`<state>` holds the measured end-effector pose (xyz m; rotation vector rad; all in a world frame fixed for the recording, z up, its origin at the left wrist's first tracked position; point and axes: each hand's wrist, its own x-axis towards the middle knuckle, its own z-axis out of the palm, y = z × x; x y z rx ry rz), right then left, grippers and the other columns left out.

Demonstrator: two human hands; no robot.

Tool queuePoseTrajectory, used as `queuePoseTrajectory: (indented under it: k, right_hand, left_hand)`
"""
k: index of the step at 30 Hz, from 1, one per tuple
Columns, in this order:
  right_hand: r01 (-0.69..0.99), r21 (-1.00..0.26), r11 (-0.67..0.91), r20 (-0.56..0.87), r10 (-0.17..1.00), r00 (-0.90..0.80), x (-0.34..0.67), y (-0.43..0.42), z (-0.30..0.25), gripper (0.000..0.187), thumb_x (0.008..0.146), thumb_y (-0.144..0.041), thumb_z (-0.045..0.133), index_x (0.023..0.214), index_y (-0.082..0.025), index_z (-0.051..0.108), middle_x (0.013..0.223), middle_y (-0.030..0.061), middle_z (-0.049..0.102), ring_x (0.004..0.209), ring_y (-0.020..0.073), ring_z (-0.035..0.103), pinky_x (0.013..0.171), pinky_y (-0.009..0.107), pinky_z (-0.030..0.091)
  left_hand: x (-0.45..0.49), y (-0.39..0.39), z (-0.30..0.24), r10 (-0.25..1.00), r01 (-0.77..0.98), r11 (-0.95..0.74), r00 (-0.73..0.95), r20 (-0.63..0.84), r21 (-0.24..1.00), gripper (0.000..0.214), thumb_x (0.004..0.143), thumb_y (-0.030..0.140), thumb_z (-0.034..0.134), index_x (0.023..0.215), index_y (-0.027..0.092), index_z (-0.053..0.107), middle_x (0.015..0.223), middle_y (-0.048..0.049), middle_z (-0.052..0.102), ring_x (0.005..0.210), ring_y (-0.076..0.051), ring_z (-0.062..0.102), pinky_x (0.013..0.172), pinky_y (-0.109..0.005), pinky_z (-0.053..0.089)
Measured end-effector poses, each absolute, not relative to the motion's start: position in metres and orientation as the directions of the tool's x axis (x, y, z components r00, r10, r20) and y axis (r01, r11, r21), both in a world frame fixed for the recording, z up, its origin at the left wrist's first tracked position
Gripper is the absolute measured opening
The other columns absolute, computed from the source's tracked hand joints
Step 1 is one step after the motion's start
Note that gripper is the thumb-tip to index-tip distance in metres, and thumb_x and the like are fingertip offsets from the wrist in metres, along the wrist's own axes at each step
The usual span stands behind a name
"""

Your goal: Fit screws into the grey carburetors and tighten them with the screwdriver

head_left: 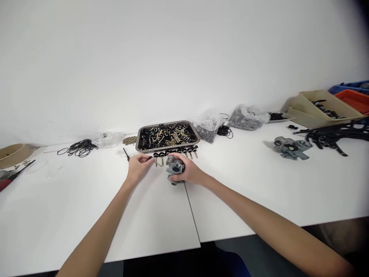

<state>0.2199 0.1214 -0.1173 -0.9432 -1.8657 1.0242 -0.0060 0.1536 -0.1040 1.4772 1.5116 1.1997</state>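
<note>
My right hand (187, 169) is wrapped round a grey metal carburetor (175, 168), its round bore facing me, above the white table. Just left of it, my left hand (139, 165) pinches a small brass screw with a black knob (157, 163), its shaft pointing at the carburetor but apart from it. Beyond both hands, several like black-knobbed brass screws (190, 151) stand in a row along the front of a metal tray (167, 147). That tray is heaped with more black and brass parts. A thin black-handled screwdriver (127, 154) lies behind my left hand.
Another carburetor (291, 147) sits to the right, near black hoses (331, 134) and a beige bin (305, 111). Plastic bags of small parts (248, 117) line the wall. Black rubber rings (80, 147) and red-handled pliers (10, 180) lie left. A seam (191, 211) divides the tabletop.
</note>
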Motion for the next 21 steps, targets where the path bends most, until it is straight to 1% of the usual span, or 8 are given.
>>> queuePoseTrajectory:
  k: [2,4,7,14,21]
  right_hand:
    - [0.231,-0.887,0.401,0.286,0.867,-0.407,0.219,0.121,-0.117,0.083,0.06,-0.041,0.081,0.131,-0.022,0.041,0.117,0.0086,0.054,0.1,0.0194,0.057,0.088,0.032,0.045]
    - [0.234,-0.885,0.403,0.29,0.869,-0.401,0.218,0.121,-0.118,0.082,0.061,-0.041,0.08,0.13,-0.021,0.04,0.118,0.009,0.053,0.1,0.0194,0.056,0.088,0.032,0.045]
    - [0.241,-0.886,0.396,0.287,0.877,-0.386,0.218,0.12,-0.118,0.082,0.061,-0.04,0.081,0.129,-0.021,0.039,0.118,0.0092,0.053,0.1,0.0194,0.056,0.087,0.033,0.045]
    - [0.247,-0.883,0.399,0.288,0.876,-0.386,0.22,0.121,-0.118,0.083,0.061,-0.042,0.08,0.129,-0.021,0.039,0.116,0.0085,0.053,0.101,0.0202,0.055,0.088,0.034,0.045]
    - [0.229,-0.883,0.409,0.302,0.869,-0.391,0.22,0.12,-0.118,0.081,0.061,-0.041,0.08,0.129,-0.021,0.039,0.116,0.0087,0.052,0.1,0.0204,0.055,0.088,0.034,0.045]
  left_hand:
    - [-0.001,0.15,-0.103,0.996,0.254,-0.021,-0.075,0.042,0.967,0.036,0.055,0.041,0.079,0.07,0.012,0.063,0.061,-0.0049,0.063,0.055,-0.012,0.054,0.054,-0.023,0.04]
    - [0.004,0.145,-0.101,1.0,0.187,-0.007,-0.027,0.012,0.982,0.037,0.055,0.041,0.08,0.067,0.012,0.061,0.059,-0.0054,0.064,0.054,-0.012,0.054,0.053,-0.023,0.04]
    - [0.009,0.141,-0.099,1.0,0.128,-0.015,0.008,0.014,0.992,0.035,0.055,0.038,0.08,0.066,0.012,0.06,0.058,-0.0052,0.063,0.054,-0.012,0.055,0.055,-0.023,0.041]
    - [0.009,0.143,-0.103,0.998,-0.011,-0.032,0.054,0.033,0.999,0.027,0.061,0.032,0.077,0.066,0.012,0.06,0.058,-0.004,0.062,0.057,-0.013,0.057,0.064,-0.027,0.045]
    - [0.01,0.142,-0.105,0.994,-0.038,-0.002,0.108,0.006,0.999,0.026,0.06,0.03,0.078,0.07,0.012,0.061,0.059,-0.0034,0.062,0.057,-0.013,0.057,0.064,-0.027,0.045]
